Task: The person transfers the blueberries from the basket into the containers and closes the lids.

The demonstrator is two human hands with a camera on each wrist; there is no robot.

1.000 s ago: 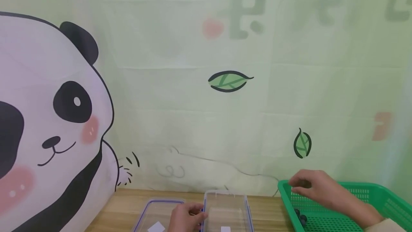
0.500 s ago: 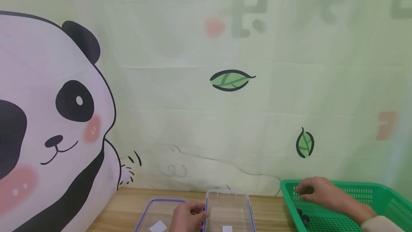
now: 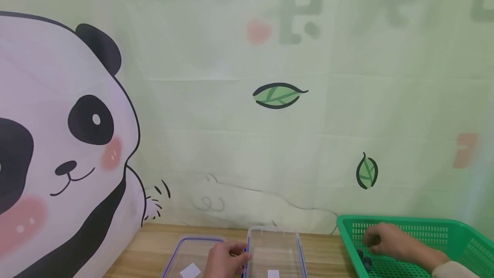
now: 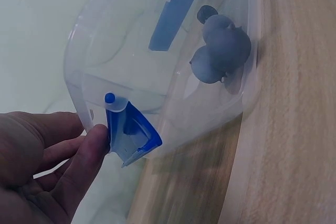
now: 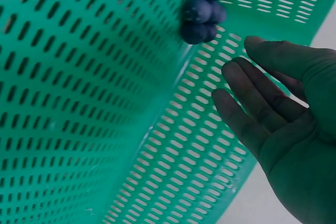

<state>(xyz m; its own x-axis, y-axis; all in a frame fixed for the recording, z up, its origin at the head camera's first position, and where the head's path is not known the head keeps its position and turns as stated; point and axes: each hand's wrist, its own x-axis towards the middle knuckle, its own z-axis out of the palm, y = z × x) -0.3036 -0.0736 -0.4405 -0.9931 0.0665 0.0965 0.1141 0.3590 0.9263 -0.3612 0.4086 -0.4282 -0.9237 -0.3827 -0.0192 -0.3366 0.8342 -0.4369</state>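
The left hand (image 3: pixel 224 261) rested at the near wall of a clear plastic box with blue clips (image 3: pixel 275 250) on the wooden desk (image 3: pixel 154 243), its fingers (image 4: pixel 86 156) touching one blue clip (image 4: pixel 131 132); a few dark blue berries (image 4: pixel 220 51) lay inside, beyond the fingers. The right hand (image 3: pixel 390 241) hovered inside the green perforated plastic basket (image 3: pixel 455 231), fingers (image 5: pixel 247 103) loosely spread and holding nothing; a small cluster of dark berries (image 5: pixel 202 11) sat just ahead of the fingertips. A clumsy pinch could squash the soft berries or roll them away; pressing the clip could tip the light box.
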